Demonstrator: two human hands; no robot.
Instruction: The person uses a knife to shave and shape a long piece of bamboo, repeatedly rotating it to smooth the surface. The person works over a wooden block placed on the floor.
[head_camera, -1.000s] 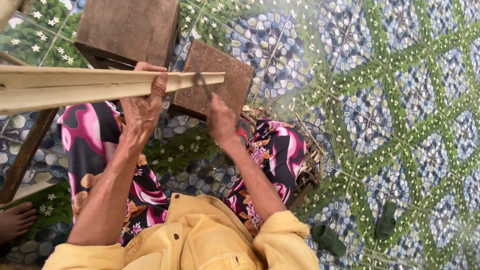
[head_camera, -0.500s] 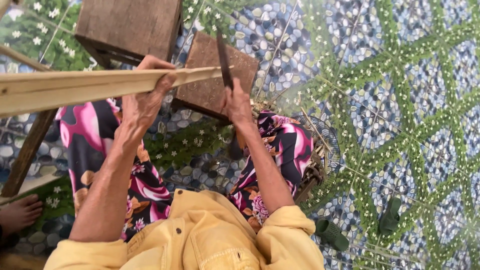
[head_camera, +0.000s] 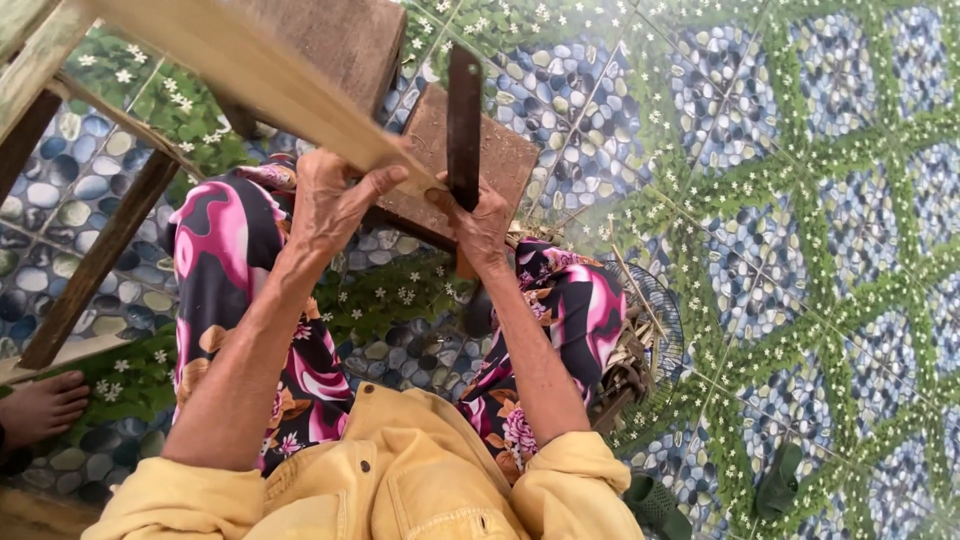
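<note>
Wooden and pale, a long strip (head_camera: 250, 75) slants from the upper left down to a small brown block (head_camera: 480, 165) that sits on the patterned floor (head_camera: 800, 250). The left hand (head_camera: 330, 200) is closed around the strip just left of the block, fingers wrapped over it and thumb stretched along its lower edge. The right hand (head_camera: 482, 220) grips the handle of a dark blade (head_camera: 464, 125), which stands upright over the block with its flat side showing, right at the strip's lower end. A larger brown block (head_camera: 340, 40) stands just behind the small one. Near the small block, to its right, lies a dark round wire basket (head_camera: 655, 320). A bare foot (head_camera: 40, 405) rests well to the block's lower left.
</note>
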